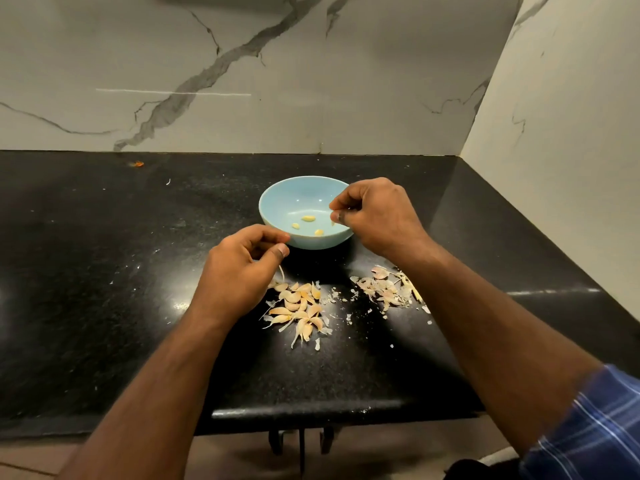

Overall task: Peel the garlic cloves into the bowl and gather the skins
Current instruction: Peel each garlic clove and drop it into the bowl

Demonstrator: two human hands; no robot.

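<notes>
I have my right hand (pixel 372 216) pinching a peeled clove (pixel 333 222) over the bowl (pixel 277 209) to drop it in, while my left hand (pixel 242 268) pinches a skin (pixel 281 271) (pile of unpeeled cloves (pixel 298 306) just below).

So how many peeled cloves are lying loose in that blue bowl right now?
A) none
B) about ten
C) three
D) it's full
C: three pale yellow peeled cloves lie on the bottom of the light blue bowl, the rest of it bare.
</notes>
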